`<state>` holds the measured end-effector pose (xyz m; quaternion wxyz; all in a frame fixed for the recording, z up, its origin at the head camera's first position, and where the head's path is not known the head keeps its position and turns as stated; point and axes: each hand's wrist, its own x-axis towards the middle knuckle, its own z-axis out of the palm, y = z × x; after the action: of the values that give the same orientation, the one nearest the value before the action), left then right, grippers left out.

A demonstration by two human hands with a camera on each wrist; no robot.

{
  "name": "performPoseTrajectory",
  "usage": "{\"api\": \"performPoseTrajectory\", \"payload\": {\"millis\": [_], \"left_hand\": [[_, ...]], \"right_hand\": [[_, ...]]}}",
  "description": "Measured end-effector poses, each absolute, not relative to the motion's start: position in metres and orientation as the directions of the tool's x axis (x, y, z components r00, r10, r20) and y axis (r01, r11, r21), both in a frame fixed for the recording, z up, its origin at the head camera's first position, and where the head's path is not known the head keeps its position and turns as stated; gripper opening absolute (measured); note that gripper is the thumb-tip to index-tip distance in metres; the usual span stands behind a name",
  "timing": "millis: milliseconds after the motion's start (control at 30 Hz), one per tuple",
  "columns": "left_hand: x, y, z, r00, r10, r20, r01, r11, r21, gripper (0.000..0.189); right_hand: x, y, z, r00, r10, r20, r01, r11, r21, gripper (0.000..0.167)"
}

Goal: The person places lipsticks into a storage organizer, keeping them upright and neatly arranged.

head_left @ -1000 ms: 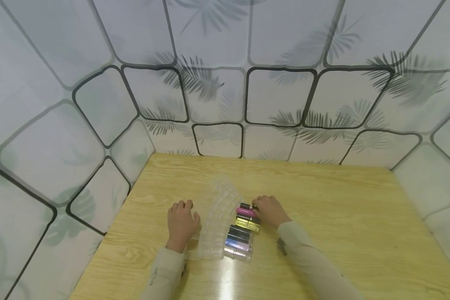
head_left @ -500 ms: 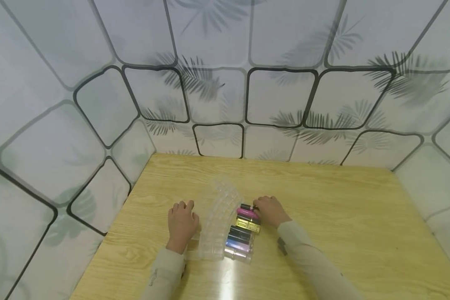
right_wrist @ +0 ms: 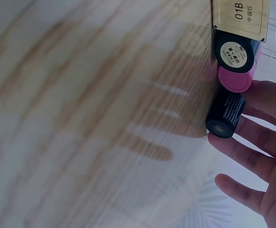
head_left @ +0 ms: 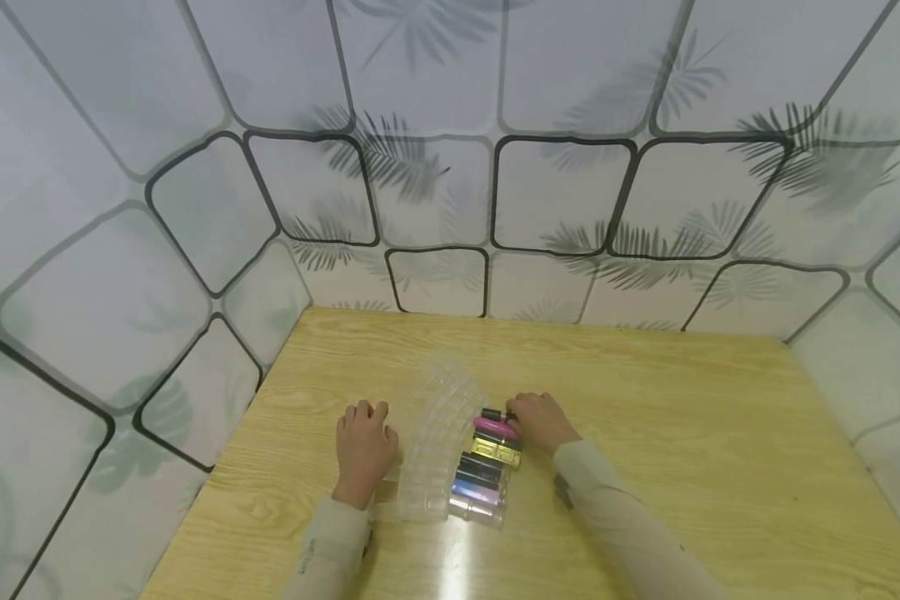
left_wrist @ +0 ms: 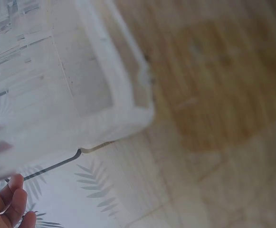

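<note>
A clear plastic stepped organizer (head_left: 438, 450) lies on the wooden table in the head view. My left hand (head_left: 365, 450) rests at its left side, fingers loosely bent; in the left wrist view, part of that hand (left_wrist: 9, 206) shows by the clear wall. Right of the organizer runs a row of lipsticks. My right hand (head_left: 543, 421) is at the row's far end, and in the right wrist view its thumb and finger pinch a small black lipstick tube (right_wrist: 225, 114). Against that tube lies a pink tube (right_wrist: 235, 80), then a dark round-ended tube (right_wrist: 233, 53) and a gold box-shaped lipstick (right_wrist: 240, 19).
Nearer the person, the row goes on with black tubes (head_left: 480, 468), a blue-purple tube (head_left: 477, 491) and a clear-silver tube (head_left: 475, 510). The wood-grain table (head_left: 645, 417) reaches back to a patterned wall covering (head_left: 435, 279), which also stands at both sides.
</note>
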<state>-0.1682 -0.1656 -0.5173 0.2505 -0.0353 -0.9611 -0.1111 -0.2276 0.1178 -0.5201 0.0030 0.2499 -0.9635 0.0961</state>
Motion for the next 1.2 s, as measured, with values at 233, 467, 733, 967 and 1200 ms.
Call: {"api": "performPoseTrajectory", "payload": {"millis": [233, 467, 733, 967, 1200], "left_hand": [[-0.1673, -0.1652, -0.5153, -0.871, 0.001, 0.492, 0.128, 0.966, 0.224, 0.022], [-0.1669, -0.1648, -0.5139, -0.87, 0.004, 0.493, 0.13, 0.966, 0.221, 0.021], [-0.1652, -0.1638, -0.5113, -0.881, 0.002, 0.473, 0.126, 0.965, 0.231, 0.02], [-0.1658, -0.1633, -0.5116, -0.874, 0.004, 0.486, 0.133, 0.964, 0.23, 0.018], [-0.166, -0.1641, -0.5138, -0.877, 0.005, 0.481, 0.127, 0.967, 0.222, 0.018]], "right_hand": [[-0.2285, 0.1162, -0.5181, -0.877, -0.48, 0.031, -0.477, 0.86, -0.182, 0.014], [-0.2305, 0.1155, -0.5172, -0.874, -0.486, 0.012, -0.481, 0.861, -0.165, 0.014], [-0.2302, 0.1157, -0.5146, -0.868, -0.495, 0.032, -0.494, 0.855, -0.157, 0.013], [-0.2312, 0.116, -0.515, -0.865, -0.5, 0.042, -0.499, 0.851, -0.163, 0.012], [-0.233, 0.1143, -0.5157, -0.849, -0.523, 0.07, -0.527, 0.834, -0.162, 0.01]]}}
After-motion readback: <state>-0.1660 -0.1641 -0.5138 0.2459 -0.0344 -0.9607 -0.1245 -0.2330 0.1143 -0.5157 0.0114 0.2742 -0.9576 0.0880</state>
